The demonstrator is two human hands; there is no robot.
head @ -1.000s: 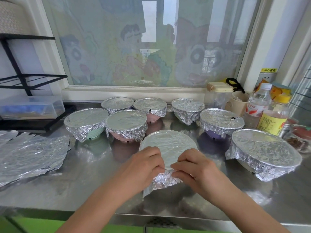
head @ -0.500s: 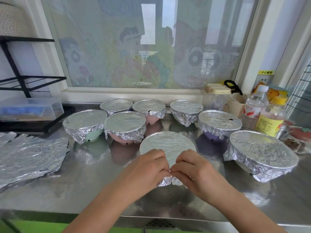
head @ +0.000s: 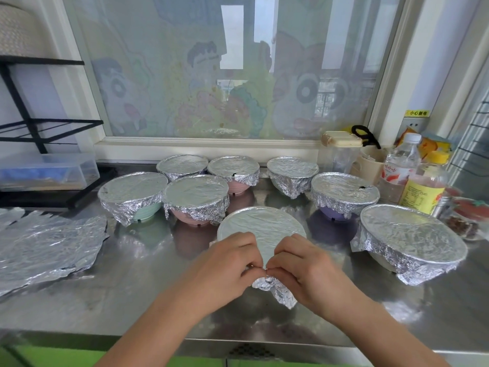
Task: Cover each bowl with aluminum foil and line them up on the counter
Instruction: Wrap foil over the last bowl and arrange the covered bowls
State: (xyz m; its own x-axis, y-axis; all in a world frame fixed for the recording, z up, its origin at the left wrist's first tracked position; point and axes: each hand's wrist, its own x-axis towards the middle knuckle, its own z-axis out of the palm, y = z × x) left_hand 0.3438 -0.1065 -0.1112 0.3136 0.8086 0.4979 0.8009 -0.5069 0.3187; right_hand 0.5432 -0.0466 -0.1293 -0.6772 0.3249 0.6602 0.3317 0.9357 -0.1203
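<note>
A foil-covered bowl sits nearest me on the steel counter. My left hand and my right hand meet at its near rim, both pinching the foil edge, with a crumpled foil flap hanging below the fingers. Behind it stand several more foil-covered bowls: a green one, a pink one, a purple one, a large one at right, and three in the back row.
Loose crumpled foil sheets lie at the left. A clear plastic box sits under a black rack. Bottles, a cup and a jar crowd the back right corner. The counter's front edge runs below my forearms.
My hands have drawn together at the near rim and pinch the foil edge. The hanging foil flap has been gathered smaller beneath the fingers.
</note>
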